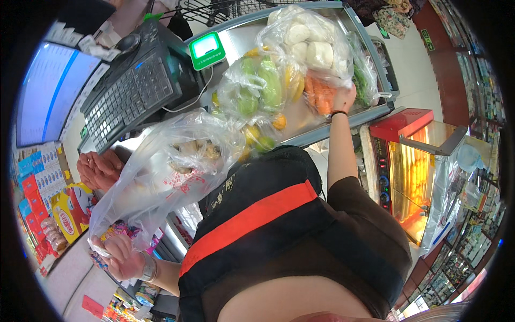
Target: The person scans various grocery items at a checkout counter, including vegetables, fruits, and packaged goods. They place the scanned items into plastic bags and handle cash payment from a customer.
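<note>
My left hand (120, 257) pinches the rim of a large clear plastic bag (149, 161) with red print, pulled toward the lower left. Brownish, lumpy food (193, 153) sits at the bag's far end; I cannot tell its kind. My right hand (345, 98) grips a clear bag at the carrots (320, 94), its fingers partly hidden. Beyond that hand is a bag of white, bun-like pieces (310, 44). Leafy greens (361, 80) in plastic lie just to its right. Bagged pale green produce (257, 84) and yellow and green fruits (257, 139) occupy the middle.
The metal-rimmed checkout counter (297, 124) holds the bags. A black keyboard (128, 96), a green payment device (207, 50) and a monitor (48, 96) stand left. Another person's hands (98, 171) rest near the keyboard. At right is a lit food warmer (410, 173); a wire cart (225, 12) stands beyond.
</note>
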### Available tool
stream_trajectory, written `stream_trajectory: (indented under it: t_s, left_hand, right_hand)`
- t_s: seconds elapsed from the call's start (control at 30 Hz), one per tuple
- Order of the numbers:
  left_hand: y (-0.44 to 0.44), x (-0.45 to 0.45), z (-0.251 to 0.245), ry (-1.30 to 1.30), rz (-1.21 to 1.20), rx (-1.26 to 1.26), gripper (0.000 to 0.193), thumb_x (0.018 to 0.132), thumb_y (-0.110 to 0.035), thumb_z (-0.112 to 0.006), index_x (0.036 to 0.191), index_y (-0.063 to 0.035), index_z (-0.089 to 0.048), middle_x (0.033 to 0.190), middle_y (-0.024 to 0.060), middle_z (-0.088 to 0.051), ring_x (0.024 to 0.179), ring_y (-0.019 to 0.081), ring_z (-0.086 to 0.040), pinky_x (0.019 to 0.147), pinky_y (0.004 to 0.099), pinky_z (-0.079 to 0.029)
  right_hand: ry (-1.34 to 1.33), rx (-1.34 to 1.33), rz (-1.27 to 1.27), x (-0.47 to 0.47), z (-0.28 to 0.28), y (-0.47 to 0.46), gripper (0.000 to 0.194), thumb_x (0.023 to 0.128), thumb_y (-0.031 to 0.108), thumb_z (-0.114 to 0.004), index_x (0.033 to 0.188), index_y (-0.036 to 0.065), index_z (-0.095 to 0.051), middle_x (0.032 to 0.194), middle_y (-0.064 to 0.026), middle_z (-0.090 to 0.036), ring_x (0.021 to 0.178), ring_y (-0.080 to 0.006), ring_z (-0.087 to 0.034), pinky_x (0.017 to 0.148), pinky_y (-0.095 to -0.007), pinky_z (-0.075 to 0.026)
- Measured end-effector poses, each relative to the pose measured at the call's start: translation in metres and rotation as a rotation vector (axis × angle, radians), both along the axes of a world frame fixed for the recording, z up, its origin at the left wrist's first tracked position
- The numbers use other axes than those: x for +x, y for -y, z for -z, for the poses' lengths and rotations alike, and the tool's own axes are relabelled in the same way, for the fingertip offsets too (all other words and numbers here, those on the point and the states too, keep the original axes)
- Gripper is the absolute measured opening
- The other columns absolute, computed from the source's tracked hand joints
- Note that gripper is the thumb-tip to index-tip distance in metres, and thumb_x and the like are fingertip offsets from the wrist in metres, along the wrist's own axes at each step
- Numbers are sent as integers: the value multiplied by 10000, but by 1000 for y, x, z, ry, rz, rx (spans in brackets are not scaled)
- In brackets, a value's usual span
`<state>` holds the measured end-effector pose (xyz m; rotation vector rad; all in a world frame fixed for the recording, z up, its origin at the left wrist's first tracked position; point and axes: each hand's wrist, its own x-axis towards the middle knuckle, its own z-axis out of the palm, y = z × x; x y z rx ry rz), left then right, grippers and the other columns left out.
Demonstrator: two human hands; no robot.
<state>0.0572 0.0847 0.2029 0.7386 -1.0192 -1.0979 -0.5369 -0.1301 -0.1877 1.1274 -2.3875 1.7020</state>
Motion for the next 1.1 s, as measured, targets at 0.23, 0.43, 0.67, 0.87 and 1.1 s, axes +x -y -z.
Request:
stream_trajectory:
  t_s: [0.23,0.43,0.67,0.87,1.1]
  left_hand:
    - [-35,8,7,161,-107,58,502,860,-184,-615,1240,53,-389,561,-66,-407,436,44,-348,450,221,-242]
    - [-55,8,7,91,-159,240,616,773,-220,-658,1225,114,-404,558,-33,-425,463,65,-340,460,250,-232]
    - [-69,5,2,22,-12,359,783,731,-230,-651,1322,155,-311,544,-14,-408,462,69,-347,466,228,-238]
    - [-74,3,-2,-147,321,465,922,720,-140,-617,1477,14,-115,635,-5,-433,538,63,-369,520,194,-289]
    - [-98,16,10,-288,-92,381,960,715,-175,-654,1490,-9,-113,647,-16,-439,546,55,-367,524,185,-272]
  right_hand:
    - [504,-180,7,16,-69,-39,102,910,59,-457,921,-9,-532,870,-50,-542,782,-138,-460,722,-289,-426]
    - [400,-323,-256,93,-180,-75,96,876,25,-468,919,5,-552,887,-61,-560,819,-180,-505,780,-326,-441]
    - [726,-615,-1245,175,-330,-104,266,962,283,-479,754,128,-421,635,29,-369,548,-103,-358,528,-268,-304]
    - [1344,-114,-1715,336,-342,-133,279,982,289,-452,760,120,-447,641,46,-364,526,-83,-325,508,-250,-291]
    - [1481,422,-1762,531,-285,-135,222,980,245,-473,911,75,-599,731,55,-524,613,-47,-458,545,-229,-385]
